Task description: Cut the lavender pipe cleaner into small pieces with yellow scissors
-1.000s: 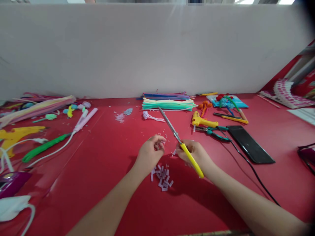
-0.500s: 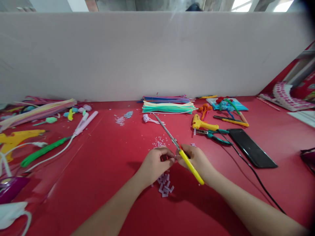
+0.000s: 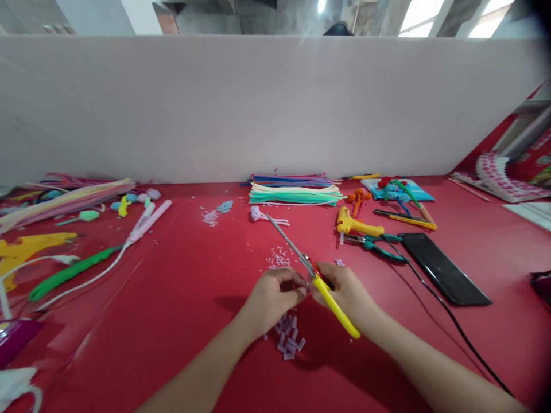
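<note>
Now, mid-frame, the right hand (image 3: 348,291) grips yellow-handled metal scissors (image 3: 336,308); the left hand (image 3: 269,296) pinches, contents unclear. A dropping left wrist could scatter the short, rod-shaped lilac pieces (image 3: 291,346) piled lower centre.

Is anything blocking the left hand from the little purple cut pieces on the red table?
Nothing visible stands between the left hand and the purple cut pieces, just on the near side of it. The yellow handle of the scissors, held in the right hand, is off to the right of the pieces.
</note>
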The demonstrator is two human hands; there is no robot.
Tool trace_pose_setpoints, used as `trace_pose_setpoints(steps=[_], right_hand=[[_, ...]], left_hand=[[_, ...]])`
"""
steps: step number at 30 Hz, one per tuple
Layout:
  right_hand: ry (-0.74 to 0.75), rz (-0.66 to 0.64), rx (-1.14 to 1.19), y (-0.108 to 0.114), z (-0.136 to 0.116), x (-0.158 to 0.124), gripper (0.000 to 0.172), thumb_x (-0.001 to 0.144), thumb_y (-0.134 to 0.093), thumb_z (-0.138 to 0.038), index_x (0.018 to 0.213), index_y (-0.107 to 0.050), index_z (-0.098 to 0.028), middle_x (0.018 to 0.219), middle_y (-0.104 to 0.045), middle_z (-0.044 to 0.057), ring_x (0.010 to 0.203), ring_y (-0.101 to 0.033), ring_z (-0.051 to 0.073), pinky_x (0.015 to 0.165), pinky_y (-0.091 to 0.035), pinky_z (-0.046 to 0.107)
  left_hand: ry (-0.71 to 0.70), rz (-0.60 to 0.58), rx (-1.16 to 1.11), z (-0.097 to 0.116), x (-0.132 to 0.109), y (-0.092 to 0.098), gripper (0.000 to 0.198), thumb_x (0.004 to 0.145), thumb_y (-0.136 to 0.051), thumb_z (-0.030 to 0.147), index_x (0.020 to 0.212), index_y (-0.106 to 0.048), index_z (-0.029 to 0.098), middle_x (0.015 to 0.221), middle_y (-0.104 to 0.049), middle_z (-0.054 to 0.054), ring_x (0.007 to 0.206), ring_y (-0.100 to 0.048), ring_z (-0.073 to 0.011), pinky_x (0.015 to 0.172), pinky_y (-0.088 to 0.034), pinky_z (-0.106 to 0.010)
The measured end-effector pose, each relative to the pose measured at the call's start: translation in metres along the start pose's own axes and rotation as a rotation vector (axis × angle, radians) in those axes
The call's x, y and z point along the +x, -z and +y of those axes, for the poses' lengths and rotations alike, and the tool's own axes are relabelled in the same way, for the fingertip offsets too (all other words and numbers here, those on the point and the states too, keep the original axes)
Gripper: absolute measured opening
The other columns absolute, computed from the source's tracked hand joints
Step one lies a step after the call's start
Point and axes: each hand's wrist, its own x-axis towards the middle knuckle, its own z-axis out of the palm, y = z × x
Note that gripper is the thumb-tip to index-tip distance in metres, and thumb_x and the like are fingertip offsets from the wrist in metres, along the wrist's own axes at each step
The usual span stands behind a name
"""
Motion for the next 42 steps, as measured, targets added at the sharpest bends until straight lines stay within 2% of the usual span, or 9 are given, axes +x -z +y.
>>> trace_pose_setpoints(steps=[3,6,9,12,15,20,36,42], right_hand=[[-0.001,0.024,-0.117,0.005,-0.001,-0.001,0.015,0.066,-0.047,-0.028,0.06,-0.038,-0.019,0.051,-0.031,-0.007,0.049,-0.028,0.006,0.043,-0.02,0.018],[-0.005,0.09,-0.394,0.012,-0.003,-0.003,0.022,0.068,-0.049,-0.039,0.062,-0.04,-0.02,0.049,-0.035,-0.007,0.045,-0.029,0.007,0.042,-0.018,0.019],[0.031,0.132,-0.65,0.013,-0.004,-0.006,0.025,0.069,-0.047,-0.046,0.07,-0.042,-0.021,0.053,-0.048,-0.004,0.046,-0.04,0.009,0.044,-0.02,0.021],[0.057,0.143,-0.81,0.009,-0.002,-0.007,0.029,0.072,-0.042,-0.051,0.073,-0.042,-0.022,0.059,-0.056,0.0,0.05,-0.049,0.013,0.046,-0.021,0.022],[0.067,0.119,-0.89,0.006,0.0,-0.008,0.031,0.075,-0.037,-0.052,0.074,-0.044,-0.021,0.059,-0.058,0.001,0.051,-0.052,0.015,0.046,-0.021,0.024],[0.09,0.086,-0.957,0.004,0.0,-0.008,0.035,0.077,-0.032,-0.053,0.074,-0.046,-0.02,0.056,-0.058,0.003,0.048,-0.052,0.015,0.045,-0.019,0.025],[0.075,0.075,-0.986,0.003,0.0,-0.007,0.042,0.078,-0.026,-0.056,0.073,-0.045,-0.02,0.057,-0.059,0.004,0.048,-0.053,0.017,0.044,-0.015,0.025],[0.104,0.101,-1.001,0.003,0.004,-0.006,0.036,0.078,-0.03,-0.052,0.073,-0.046,-0.02,0.054,-0.058,0.004,0.045,-0.051,0.015,0.044,-0.014,0.025]], left_hand=[[0.018,0.078,-0.121,0.003,0.001,0.003,0.006,0.064,-0.059,0.021,0.064,-0.06,0.015,0.063,-0.055,0.0,0.061,-0.05,-0.0117,0.059,-0.038,-0.022],[0.053,0.263,-0.254,0.002,0.005,0.01,0.011,0.063,-0.061,0.025,0.067,-0.06,0.015,0.054,-0.05,0.003,0.047,-0.04,-0.0068,0.046,-0.031,-0.018],[0.031,0.427,-0.415,-0.001,0.008,0.017,0.013,0.063,-0.062,0.025,0.071,-0.059,0.015,0.051,-0.048,0.004,0.042,-0.034,-0.0043,0.041,-0.025,-0.017],[0.006,0.495,-0.541,-0.003,0.008,0.021,0.011,0.062,-0.062,0.022,0.07,-0.059,0.015,0.052,-0.049,0.003,0.045,-0.038,-0.0049,0.041,-0.026,-0.017],[0.007,0.546,-0.607,-0.001,0.007,0.022,0.011,0.062,-0.062,0.021,0.071,-0.06,0.015,0.054,-0.051,0.003,0.047,-0.042,-0.0052,0.04,-0.027,-0.016],[0.002,0.559,-0.602,0.002,0.006,0.023,0.006,0.064,-0.058,0.018,0.068,-0.06,0.014,0.049,-0.048,0.004,0.044,-0.038,-0.004,0.039,-0.025,-0.016],[-0.008,0.538,-0.597,0.0,0.006,0.023,0.009,0.067,-0.059,0.021,0.073,-0.059,0.014,0.056,-0.047,0.003,0.048,-0.037,-0.0041,0.039,-0.026,-0.014],[-0.019,0.541,-0.618,-0.002,0.006,0.023,0.012,0.066,-0.061,0.023,0.074,-0.059,0.014,0.059,-0.049,0.002,0.05,-0.04,-0.0041,0.041,-0.027,-0.014]])
